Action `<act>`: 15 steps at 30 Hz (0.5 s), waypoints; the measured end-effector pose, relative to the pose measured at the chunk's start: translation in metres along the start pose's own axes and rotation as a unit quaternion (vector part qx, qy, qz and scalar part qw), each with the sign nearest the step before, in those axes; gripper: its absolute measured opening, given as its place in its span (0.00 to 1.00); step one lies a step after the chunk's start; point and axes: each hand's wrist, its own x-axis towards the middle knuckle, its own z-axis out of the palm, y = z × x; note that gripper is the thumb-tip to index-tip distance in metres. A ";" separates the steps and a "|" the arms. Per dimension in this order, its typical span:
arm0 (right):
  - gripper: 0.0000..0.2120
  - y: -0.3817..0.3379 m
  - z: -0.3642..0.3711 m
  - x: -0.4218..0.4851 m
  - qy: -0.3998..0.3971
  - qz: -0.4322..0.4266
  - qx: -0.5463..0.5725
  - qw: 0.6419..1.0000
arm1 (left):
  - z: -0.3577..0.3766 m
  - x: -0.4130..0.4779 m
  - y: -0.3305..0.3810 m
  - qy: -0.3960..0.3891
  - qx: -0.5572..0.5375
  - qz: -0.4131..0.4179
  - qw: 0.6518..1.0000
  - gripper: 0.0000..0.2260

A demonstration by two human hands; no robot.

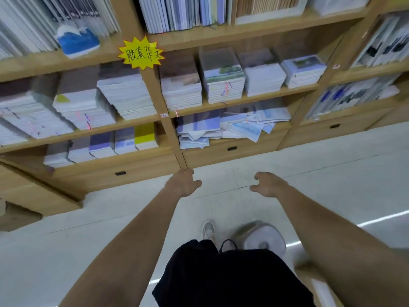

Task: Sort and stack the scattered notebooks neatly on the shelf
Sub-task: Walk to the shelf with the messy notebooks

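Note:
A messy heap of pale blue and white notebooks (234, 127) lies scattered in the bottom compartment of the wooden shelf (241, 100), right of the centre post. Tidy notebook stacks (223, 78) fill the compartment above it. Both my arms reach forward over the floor, below that bottom compartment. My left hand (183, 182) hangs in front of the shelf's base with loosely curled fingers and holds nothing. My right hand (269, 183) is level with it, a little to the right, fingers also loosely curled and empty. Neither hand touches a notebook.
More stacks (126, 96) sit in the left compartments, and a yellow starburst sign (141, 53) is stuck on the post. Drawers with dark handles (232, 148) run under the shelves. A round pale fan (261, 239) stands on the tiled floor by my feet.

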 end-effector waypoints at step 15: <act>0.30 0.049 -0.166 0.149 0.045 0.030 0.036 0.998 | -0.095 0.201 0.150 -0.022 0.031 0.078 0.996 0.29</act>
